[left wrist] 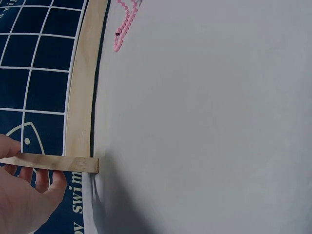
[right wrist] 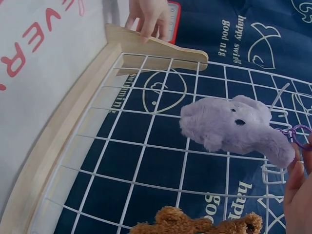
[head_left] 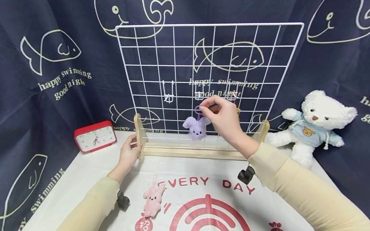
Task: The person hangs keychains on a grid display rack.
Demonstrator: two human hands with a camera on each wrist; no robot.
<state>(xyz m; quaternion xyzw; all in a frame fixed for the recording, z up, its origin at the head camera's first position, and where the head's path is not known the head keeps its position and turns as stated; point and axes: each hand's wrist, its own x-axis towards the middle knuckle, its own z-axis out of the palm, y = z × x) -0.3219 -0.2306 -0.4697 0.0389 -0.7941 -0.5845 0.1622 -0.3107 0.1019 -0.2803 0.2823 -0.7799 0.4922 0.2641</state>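
My right hand (head_left: 221, 115) pinches the purple ring (right wrist: 301, 136) of a lilac plush keychain (head_left: 198, 128) with long ears. The plush hangs in front of a white wire grid (head_left: 211, 62), near the middle hook (head_left: 199, 95). In the right wrist view its small body (right wrist: 222, 124) lies across the wires. My left hand (head_left: 129, 154) grips the wooden side foot (left wrist: 73, 163) of the grid stand, thumb on one face and fingers on the other. A brown plush (right wrist: 195, 224) is by the grid, mostly hidden behind my right hand in the head view.
Two more white hooks, left (head_left: 168, 97) and right (head_left: 232, 94), sit on the grid. A pink plush keychain (head_left: 153, 200) lies on the white tablecloth (head_left: 121, 217). A red clock (head_left: 95, 136) stands left, and a white teddy bear (head_left: 312, 124) sits right.
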